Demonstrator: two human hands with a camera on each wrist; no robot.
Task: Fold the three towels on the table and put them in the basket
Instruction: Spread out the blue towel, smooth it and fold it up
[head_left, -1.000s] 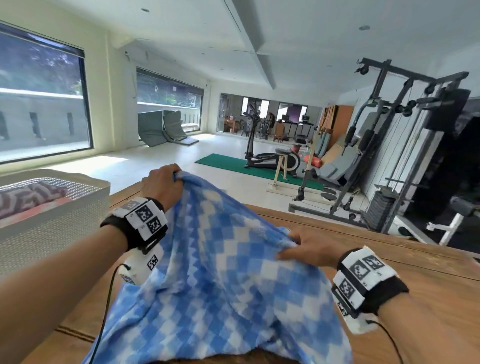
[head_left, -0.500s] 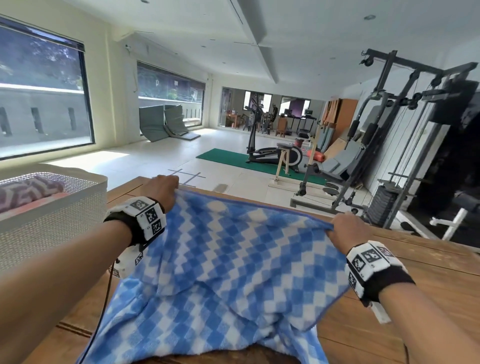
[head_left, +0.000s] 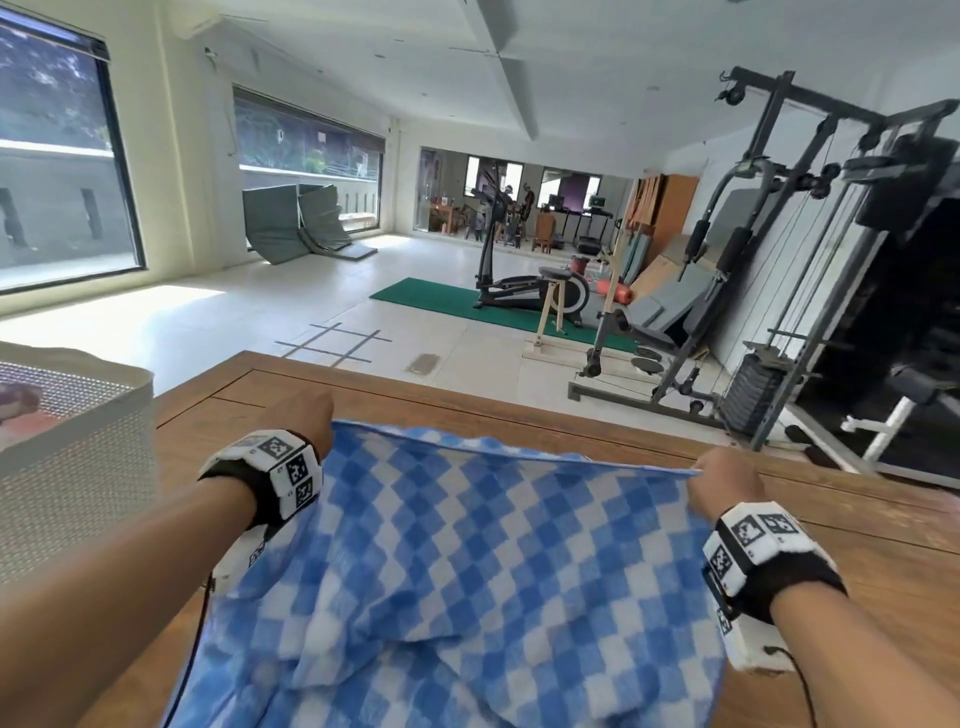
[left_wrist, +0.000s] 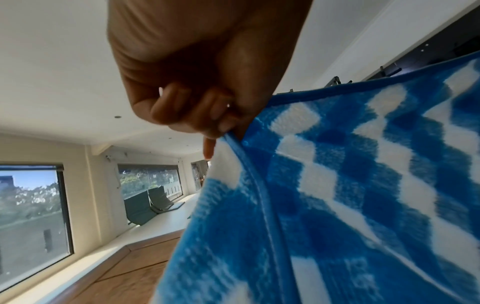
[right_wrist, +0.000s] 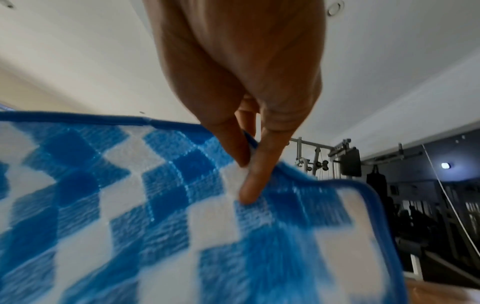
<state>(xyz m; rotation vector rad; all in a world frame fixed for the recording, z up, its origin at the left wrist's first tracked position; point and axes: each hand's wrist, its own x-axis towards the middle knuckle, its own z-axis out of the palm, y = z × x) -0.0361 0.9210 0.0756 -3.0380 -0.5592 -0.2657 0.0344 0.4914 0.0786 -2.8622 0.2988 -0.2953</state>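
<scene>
A blue-and-white checked towel (head_left: 467, 561) is stretched between both hands above the wooden table (head_left: 857, 525). My left hand (head_left: 304, 421) pinches its far left corner (left_wrist: 231, 135). My right hand (head_left: 724, 480) pinches the far right corner (right_wrist: 249, 164) between thumb and fingers. The towel's far edge is pulled nearly straight, and its near part hangs in folds toward me. At the left stands the white mesh basket (head_left: 104, 467), with a folded grey patterned towel (head_left: 18, 397) on an orange one (head_left: 21, 431) inside.
The table's far edge (head_left: 467, 400) lies just beyond the towel, with bare wood to the right of my right hand. Gym machines (head_left: 779, 260) and an elliptical trainer (head_left: 524, 280) stand on the floor beyond the table.
Both hands moved apart and down, spreading the towel from a bunched heap into a wide sheet. My right hand slid out to the right corner, and the far edge went taut.
</scene>
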